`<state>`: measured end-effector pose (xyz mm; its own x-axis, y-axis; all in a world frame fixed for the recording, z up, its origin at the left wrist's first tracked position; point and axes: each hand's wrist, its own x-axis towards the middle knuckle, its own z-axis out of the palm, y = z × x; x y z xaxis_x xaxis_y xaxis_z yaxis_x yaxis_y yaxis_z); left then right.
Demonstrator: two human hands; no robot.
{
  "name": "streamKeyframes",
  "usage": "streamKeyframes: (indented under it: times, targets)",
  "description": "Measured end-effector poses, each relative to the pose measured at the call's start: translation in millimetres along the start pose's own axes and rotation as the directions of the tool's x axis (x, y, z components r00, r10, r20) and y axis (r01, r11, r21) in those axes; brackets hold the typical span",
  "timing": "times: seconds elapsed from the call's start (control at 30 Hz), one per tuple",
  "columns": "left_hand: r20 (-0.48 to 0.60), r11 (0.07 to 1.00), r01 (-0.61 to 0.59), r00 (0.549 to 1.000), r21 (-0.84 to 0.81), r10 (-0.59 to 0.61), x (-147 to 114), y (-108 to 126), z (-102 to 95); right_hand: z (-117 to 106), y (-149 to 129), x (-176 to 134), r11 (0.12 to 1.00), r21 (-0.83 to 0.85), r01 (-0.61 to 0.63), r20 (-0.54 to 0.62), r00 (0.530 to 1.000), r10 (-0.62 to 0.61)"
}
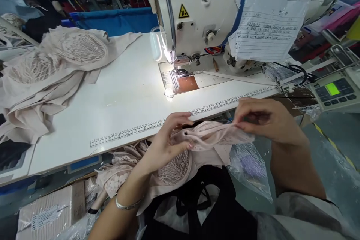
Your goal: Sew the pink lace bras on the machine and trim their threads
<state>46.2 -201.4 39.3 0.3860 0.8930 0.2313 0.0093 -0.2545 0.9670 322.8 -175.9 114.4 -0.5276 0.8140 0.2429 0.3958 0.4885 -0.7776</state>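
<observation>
Between my two hands, just off the front edge of the sewing table, is a pale pink lace bra (213, 135). My left hand (171, 138) grips its folded edge between thumb and fingers. At the other end, my right hand (258, 120) pinches the fabric with thumb and forefinger. A lace cup of the bra hangs below my left hand toward my lap. Beyond my hands stands a white sewing machine (194, 15), its lamp lit over the needle area. A narrow pale tape (236, 76) runs from the right to the presser foot.
Several pink lace bras (62, 56) lie piled on the white table (120, 101) at left. A printed ruler (140, 129) follows the front edge. At right is a control panel (334, 89); below left, a wrapped bundle (50, 210). A plastic bag (250, 168) hangs below the right hand.
</observation>
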Motion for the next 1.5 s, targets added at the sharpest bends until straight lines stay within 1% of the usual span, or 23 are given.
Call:
streamKeyframes:
  times: [0.03, 0.07, 0.13, 0.2, 0.23, 0.3, 0.37, 0.4, 0.43, 0.5, 0.53, 0.57, 0.7, 0.77, 0.83, 0.9, 0.97, 1.07, 1.13, 1.2, 1.27, 1.37, 1.5]
  targets:
    - [0.083, 0.997, -0.038, 0.996, 0.066, 0.033, 5.2, 5.1, 4.0, 4.5, -4.8, 2.9, 0.998, -0.06, 0.02, 0.041, 0.999, -0.017]
    - [0.126, 0.99, -0.078, 0.99, 0.118, 0.063, 10.2, 9.1, 9.3, 10.3, -8.4, 5.6, 0.992, -0.115, 0.046, 0.075, 0.997, -0.037]
    - [0.133, 0.978, -0.124, 0.986, 0.168, 0.102, 18.3, 13.2, 21.6, 22.6, -10.9, 9.0, 0.979, -0.18, 0.09, 0.132, 0.989, -0.067]
    - [0.093, 0.979, -0.132, 0.989, 0.153, 0.118, 23.4, 12.2, 31.8, 30.8, -7.2, 8.4, 0.975, -0.2, 0.097, 0.139, 0.988, -0.07]
    - [0.077, 0.983, -0.13, 0.99, 0.129, 0.121, 24.8, 10.5, 35.0, 32.5, -3.5, 6.7, 0.976, -0.201, 0.083, 0.099, 0.993, -0.064]
    - [0.055, 0.99, -0.125, 0.991, 0.069, 0.122, 26.1, 6.9, 37.4, 32.0, 5.6, 1.0, 0.985, -0.171, 0.034, -0.066, 0.997, -0.046]
    - [0.026, 0.993, -0.112, 0.993, 0.022, 0.111, 26.6, 4.3, 36.2, 29.1, 14.8, -6.0, 0.995, -0.096, -0.007, -0.215, 0.977, -0.014]
    - [0.017, 0.995, -0.103, 0.995, 0.006, 0.103, 26.7, 3.6, 35.2, 28.0, 18.7, -9.4, 0.998, -0.063, -0.016, -0.239, 0.971, 0.0]
    - [0.008, 0.996, -0.094, 0.996, -0.004, 0.094, 27.0, 3.2, 34.2, 27.5, 21.9, -12.7, 0.999, -0.044, -0.021, -0.22, 0.975, 0.011]
    - [-0.007, 0.997, -0.082, 0.997, -0.011, 0.082, 28.0, 2.7, 32.8, 28.7, 26.1, -18.1, 0.998, -0.052, -0.021, -0.123, 0.992, 0.015]
    - [-0.014, 0.997, -0.079, 0.997, -0.013, 0.079, 28.7, 2.6, 32.5, 30.2, 27.1, -20.1, 0.998, -0.066, -0.017, -0.096, 0.995, 0.011]
    - [-0.018, 0.997, -0.078, 0.997, -0.014, 0.078, 29.5, 2.5, 32.3, 32.0, 27.4, -21.5, 0.997, -0.075, -0.014, -0.101, 0.995, 0.007]
    - [-0.013, 0.997, -0.073, 0.997, -0.001, 0.073, 31.7, 3.5, 31.9, 36.9, 25.4, -21.8, 1.0, -0.021, 0.016, -0.258, 0.966, -0.021]
    - [-0.006, 0.998, -0.057, 0.998, -0.002, 0.057, 31.6, 4.9, 31.6, 36.4, 25.0, -19.6, 0.999, 0.032, -0.003, -0.307, 0.952, 0.013]
    - [0.01, 0.999, -0.015, 1.0, -0.035, 0.015, 30.7, 6.2, 31.6, 34.8, 26.1, -16.8, 0.992, 0.105, -0.069, -0.291, 0.952, 0.097]
    - [0.018, 0.994, 0.044, 0.999, -0.098, -0.042, 29.7, 6.6, 32.0, 34.0, 27.9, -14.6, 0.972, 0.189, -0.143, -0.235, 0.954, 0.186]
    - [-0.001, 0.982, 0.094, 0.995, -0.161, -0.096, 29.3, 6.1, 32.9, 35.9, 28.8, -14.0, 0.957, 0.237, -0.17, -0.213, 0.952, 0.222]
    - [-0.07, 0.972, 0.123, 0.988, -0.202, -0.139, 29.8, 4.9, 34.4, 46.2, 26.0, -17.0, 0.979, 0.174, -0.104, -0.323, 0.933, 0.156]
    - [-0.107, 0.973, 0.123, 0.983, -0.196, -0.146, 30.3, 4.9, 35.4, 56.8, 22.4, -20.7, 0.994, 0.084, -0.067, -0.415, 0.905, 0.096]
    - [-0.122, 0.974, 0.124, 0.981, -0.188, -0.149, 30.3, 5.6, 36.1, 67.0, 19.6, -24.0, 0.996, 0.031, -0.088, -0.46, 0.883, 0.092]
    - [-0.115, 0.974, 0.135, 0.981, -0.181, -0.157, 29.7, 6.7, 36.7, 73.8, 19.4, -25.6, 0.988, 0.046, -0.146, -0.476, 0.867, 0.15]
    - [-0.091, 0.975, 0.151, 0.982, -0.165, -0.167, 28.2, 8.3, 37.0, 75.0, 23.7, -25.0, 0.962, 0.167, -0.216, -0.48, 0.835, 0.271]
    - [-0.05, 0.977, 0.15, 0.986, -0.154, -0.159, 26.9, 9.7, 36.9, 69.5, 31.1, -22.1, 0.907, 0.367, -0.206, -0.445, 0.818, 0.365]
